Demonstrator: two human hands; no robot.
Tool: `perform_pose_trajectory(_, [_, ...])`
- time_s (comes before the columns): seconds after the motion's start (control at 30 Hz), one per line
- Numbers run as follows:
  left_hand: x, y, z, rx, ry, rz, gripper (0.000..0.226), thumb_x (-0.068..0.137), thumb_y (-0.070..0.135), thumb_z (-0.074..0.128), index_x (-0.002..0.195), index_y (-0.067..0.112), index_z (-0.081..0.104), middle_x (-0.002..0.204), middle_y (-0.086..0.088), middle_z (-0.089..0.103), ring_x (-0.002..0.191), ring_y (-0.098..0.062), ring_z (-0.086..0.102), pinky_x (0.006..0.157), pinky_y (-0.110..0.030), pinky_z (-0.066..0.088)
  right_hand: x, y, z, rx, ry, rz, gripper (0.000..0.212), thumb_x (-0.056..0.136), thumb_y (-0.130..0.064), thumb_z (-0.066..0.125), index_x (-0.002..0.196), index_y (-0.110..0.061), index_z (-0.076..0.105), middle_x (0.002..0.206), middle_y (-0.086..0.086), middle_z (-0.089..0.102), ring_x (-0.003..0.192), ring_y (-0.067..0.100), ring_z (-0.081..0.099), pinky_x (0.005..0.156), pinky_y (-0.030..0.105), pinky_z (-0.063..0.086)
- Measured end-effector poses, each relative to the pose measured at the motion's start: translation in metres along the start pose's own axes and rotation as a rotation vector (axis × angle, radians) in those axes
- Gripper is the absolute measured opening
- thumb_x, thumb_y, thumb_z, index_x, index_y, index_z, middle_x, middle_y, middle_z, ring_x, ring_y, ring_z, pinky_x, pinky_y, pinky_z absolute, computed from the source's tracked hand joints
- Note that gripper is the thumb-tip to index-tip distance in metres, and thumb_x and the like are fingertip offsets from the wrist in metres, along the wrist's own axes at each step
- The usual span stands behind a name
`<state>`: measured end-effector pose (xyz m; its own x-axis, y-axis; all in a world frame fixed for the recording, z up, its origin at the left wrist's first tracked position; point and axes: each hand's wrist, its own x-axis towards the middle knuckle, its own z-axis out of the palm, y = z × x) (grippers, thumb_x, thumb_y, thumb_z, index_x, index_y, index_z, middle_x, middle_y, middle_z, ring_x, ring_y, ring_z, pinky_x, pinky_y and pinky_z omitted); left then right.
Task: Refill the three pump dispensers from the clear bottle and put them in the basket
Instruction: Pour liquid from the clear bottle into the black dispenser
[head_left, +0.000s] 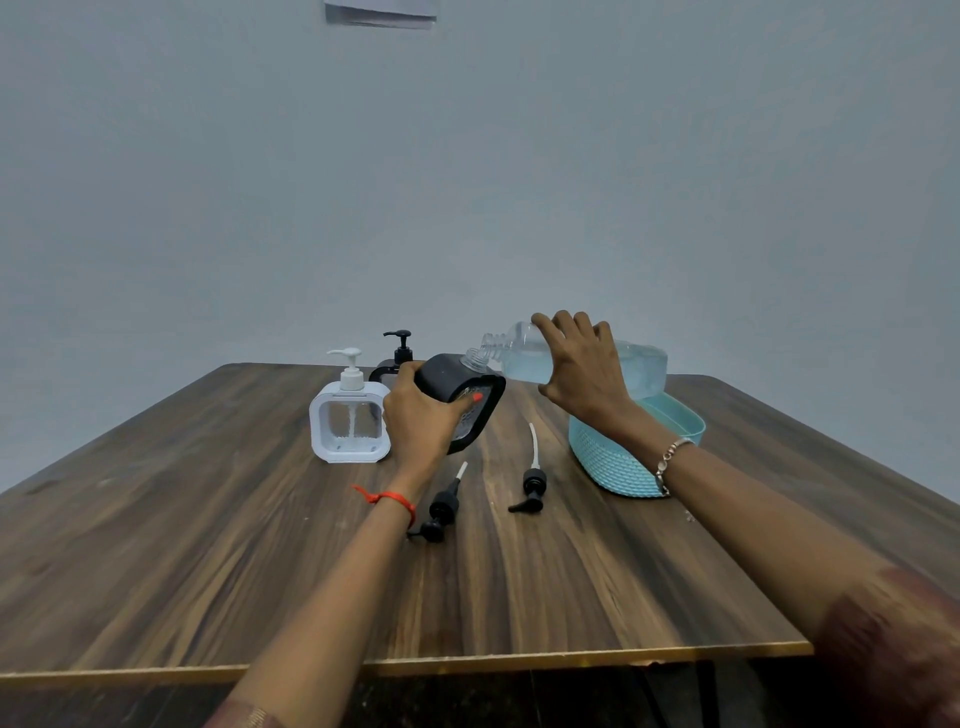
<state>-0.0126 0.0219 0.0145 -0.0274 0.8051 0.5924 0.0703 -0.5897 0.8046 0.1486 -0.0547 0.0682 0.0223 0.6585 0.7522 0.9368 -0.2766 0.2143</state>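
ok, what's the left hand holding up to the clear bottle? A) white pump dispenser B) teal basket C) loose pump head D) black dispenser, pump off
D: the left hand grips the tilted black dispenser, its open neck near the mouth of the clear bottle in the right hand.

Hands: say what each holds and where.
Left hand grips the black dispenser round its body; right hand grips the clear bottle round its middle.
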Motion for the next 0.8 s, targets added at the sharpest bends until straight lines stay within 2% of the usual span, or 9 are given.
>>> perform_pose_trajectory(0.17, [-0.0011, 0.0004, -0.0001, -0.015, -0.006, 0.002, 0.061, 0.056, 0.023, 0.088, 0.108, 0.009, 0.059, 0.101, -0.006, 0.066, 0.086, -0.016, 0.056, 0.073, -0.024, 0.045, -0.0006, 0.0001, -0.0013, -0.002, -0.002, 0.0, 0.068, 0.059, -0.005, 0.072, 0.123, -0.008, 0.05, 0.103, 0.014, 0.057, 0.089, 0.032, 0.05, 0.074, 0.04, 0.037])
perform_pose_trajectory(0.4, [-0.0024, 0.0017, -0.0004, -0.021, 0.003, 0.002, 0.06, 0.056, 0.021, 0.088, 0.107, 0.009, 0.06, 0.092, 0.003, 0.06, 0.082, -0.012, 0.054, 0.068, -0.018, 0.04, -0.0009, 0.0001, -0.0032, 0.006, 0.004, -0.003, 0.067, 0.059, -0.003, 0.071, 0.122, -0.007, 0.051, 0.102, 0.014, 0.058, 0.088, 0.032, 0.051, 0.074, 0.039, 0.037])
perform_pose_trajectory(0.8, [-0.0026, 0.0013, -0.0029, -0.019, -0.002, -0.019, 0.059, 0.057, 0.019, 0.087, 0.107, 0.007, 0.059, 0.099, -0.008, 0.067, 0.086, -0.018, 0.059, 0.072, -0.023, 0.046, -0.0003, -0.0015, -0.0041, 0.0, -0.003, -0.013, 0.068, 0.06, -0.004, 0.072, 0.123, -0.008, 0.05, 0.103, 0.013, 0.057, 0.089, 0.032, 0.051, 0.075, 0.04, 0.037])
